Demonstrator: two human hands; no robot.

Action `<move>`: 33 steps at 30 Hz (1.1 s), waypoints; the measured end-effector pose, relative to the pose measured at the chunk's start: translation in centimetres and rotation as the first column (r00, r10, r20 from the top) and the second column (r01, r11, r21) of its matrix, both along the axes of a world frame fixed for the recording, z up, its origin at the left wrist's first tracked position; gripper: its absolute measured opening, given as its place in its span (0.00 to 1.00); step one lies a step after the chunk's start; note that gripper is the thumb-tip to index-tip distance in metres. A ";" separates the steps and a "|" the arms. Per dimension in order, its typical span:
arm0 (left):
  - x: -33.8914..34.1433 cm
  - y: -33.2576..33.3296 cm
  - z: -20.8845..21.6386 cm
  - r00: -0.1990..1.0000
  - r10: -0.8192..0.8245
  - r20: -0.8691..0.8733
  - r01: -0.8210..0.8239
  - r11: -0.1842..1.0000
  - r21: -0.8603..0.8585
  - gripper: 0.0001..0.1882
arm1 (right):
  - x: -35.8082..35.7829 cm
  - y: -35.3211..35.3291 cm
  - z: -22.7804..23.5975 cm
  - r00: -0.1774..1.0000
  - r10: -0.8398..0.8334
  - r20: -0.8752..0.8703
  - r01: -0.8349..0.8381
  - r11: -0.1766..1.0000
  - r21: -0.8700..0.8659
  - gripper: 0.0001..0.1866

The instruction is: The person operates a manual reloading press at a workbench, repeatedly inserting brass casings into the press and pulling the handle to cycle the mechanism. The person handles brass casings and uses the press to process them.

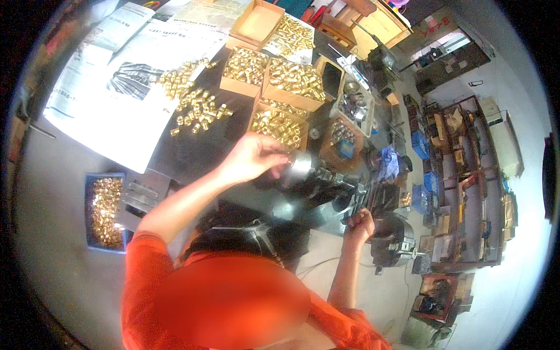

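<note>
A small bench lathe lies across the bench in front of me, with a round silver chuck [301,167] at its left end. My left hand [254,157] is at the chuck's left face, thumb and fingers pinched together. Whatever they hold is too small and hidden to make out. Farther right, my right hand [360,225] is closed around a dark machine handle at the near side of the lathe; most of it is hidden by the fingers. Just beyond my left hand stands a cardboard box [254,123] of brass fittings [276,128].
More cardboard boxes [241,87] of brass fittings stand behind, with loose fittings [201,111] beside newspaper sheets [134,111]. A blue crate [87,213] of brass parts sits low at left. Metal tools fill a tray [366,122]. Shelving [466,192] stands at right.
</note>
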State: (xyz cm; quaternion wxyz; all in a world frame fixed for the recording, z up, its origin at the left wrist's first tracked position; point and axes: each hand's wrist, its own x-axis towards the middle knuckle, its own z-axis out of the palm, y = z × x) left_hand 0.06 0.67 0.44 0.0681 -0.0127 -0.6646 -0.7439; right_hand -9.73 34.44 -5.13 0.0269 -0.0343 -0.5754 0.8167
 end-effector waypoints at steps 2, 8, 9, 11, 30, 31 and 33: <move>-0.2 -0.1 -0.1 0.999 -0.010 -0.052 0.009 1.000 -0.016 0.04 | -0.1 0.1 1.8 0.999 0.026 -0.042 -0.026 1.000 -0.002 0.11; -0.2 -0.4 0.0 0.996 -0.067 -0.055 0.067 0.998 0.006 0.05 | -4.1 -2.2 6.6 0.996 0.069 -0.064 -0.068 0.998 0.008 0.09; -0.2 -0.3 -0.3 0.994 -0.059 -0.094 0.058 0.998 -0.011 0.05 | -4.6 -3.2 7.4 0.999 0.018 -0.048 -0.017 1.000 0.016 0.09; -0.1 -0.1 -0.1 0.996 -0.023 -0.087 0.019 0.999 -0.039 0.05 | -8.6 -2.2 5.4 0.982 0.166 -0.087 -0.181 0.961 -0.210 0.09; 0.0 0.4 -0.8 0.997 0.062 -0.040 -0.063 0.998 -0.021 0.04 | -6.1 -0.7 -5.6 0.960 0.185 0.209 -0.124 0.954 -0.273 0.12; 0.0 0.5 -1.0 0.997 0.078 -0.028 -0.079 0.997 -0.022 0.04 | -4.7 -4.0 -2.9 0.967 0.003 0.253 0.044 0.982 -0.182 0.08; -0.3 0.5 -1.0 0.996 0.084 -0.014 -0.085 0.989 -0.123 0.06 | -8.7 -2.3 -5.2 0.991 -0.031 0.130 0.032 0.999 -0.008 0.09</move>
